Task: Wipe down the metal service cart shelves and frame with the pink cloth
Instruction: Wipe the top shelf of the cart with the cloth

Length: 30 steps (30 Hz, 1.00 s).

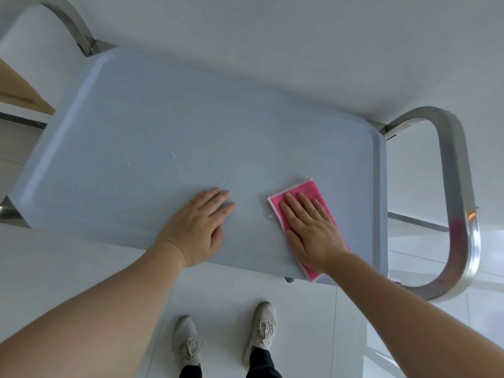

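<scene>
The cart's top shelf (152, 126) is a pale blue-grey tray with a raised rim, seen from above. A folded pink cloth (305, 190) lies flat near its front right corner. My right hand (311, 227) presses flat on the cloth, fingers spread and pointing away from me. My left hand (199, 227) rests palm down on the bare shelf by the front edge, holding nothing. Small water droplets (173, 154) sit on the shelf beyond my left hand. A steel frame handle (461, 203) loops at the right end, another steel handle (69, 21) at the far left.
White tiled floor (81, 268) surrounds the cart. My two feet in grey sneakers (188, 342) stand just in front of it. A wooden surface (19, 88) shows at the left edge. A white wall rises behind the cart.
</scene>
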Each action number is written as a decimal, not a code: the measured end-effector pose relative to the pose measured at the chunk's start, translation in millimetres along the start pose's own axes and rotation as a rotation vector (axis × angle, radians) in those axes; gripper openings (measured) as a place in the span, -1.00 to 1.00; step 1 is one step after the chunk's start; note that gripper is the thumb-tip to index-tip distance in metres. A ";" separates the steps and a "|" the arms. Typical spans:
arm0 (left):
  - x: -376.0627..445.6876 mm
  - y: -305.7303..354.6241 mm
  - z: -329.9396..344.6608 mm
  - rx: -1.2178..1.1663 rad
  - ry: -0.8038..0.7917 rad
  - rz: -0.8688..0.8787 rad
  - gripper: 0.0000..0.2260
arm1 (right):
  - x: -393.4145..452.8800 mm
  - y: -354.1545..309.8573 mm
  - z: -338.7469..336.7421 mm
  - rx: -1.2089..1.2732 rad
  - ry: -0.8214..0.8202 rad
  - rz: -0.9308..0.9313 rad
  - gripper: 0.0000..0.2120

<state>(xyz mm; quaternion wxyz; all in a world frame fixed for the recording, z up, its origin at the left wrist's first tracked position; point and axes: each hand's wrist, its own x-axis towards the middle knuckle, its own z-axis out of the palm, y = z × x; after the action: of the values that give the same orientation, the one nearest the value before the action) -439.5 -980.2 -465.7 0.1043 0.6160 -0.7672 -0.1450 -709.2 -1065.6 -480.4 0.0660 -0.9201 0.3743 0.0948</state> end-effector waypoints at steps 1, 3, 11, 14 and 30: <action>-0.1 -0.4 0.4 -0.004 -0.002 0.003 -0.59 | 8.0 5.7 -1.3 -0.001 0.006 0.013 -0.47; 0.3 -1.2 0.8 -0.017 -0.002 0.007 -0.59 | 25.8 17.9 -5.2 0.006 0.012 0.062 -0.46; -0.3 -3.7 2.6 0.003 0.006 0.006 -0.59 | 112.3 85.9 -25.8 0.018 0.065 0.351 -0.43; -0.7 -4.1 3.2 -0.006 0.003 -0.003 -0.58 | 139.6 107.1 -32.2 0.042 0.067 0.442 -0.43; -0.1 -2.3 -0.1 0.004 -0.022 -0.021 -0.56 | 147.1 62.9 -29.6 0.100 0.113 0.383 -0.41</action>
<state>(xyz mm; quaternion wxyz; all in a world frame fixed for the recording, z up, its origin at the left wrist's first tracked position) -437.3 -980.6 -466.5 0.0931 0.6225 -0.7622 -0.1512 -646.4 -1215.6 -487.8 0.0713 -0.8315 0.5498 0.0353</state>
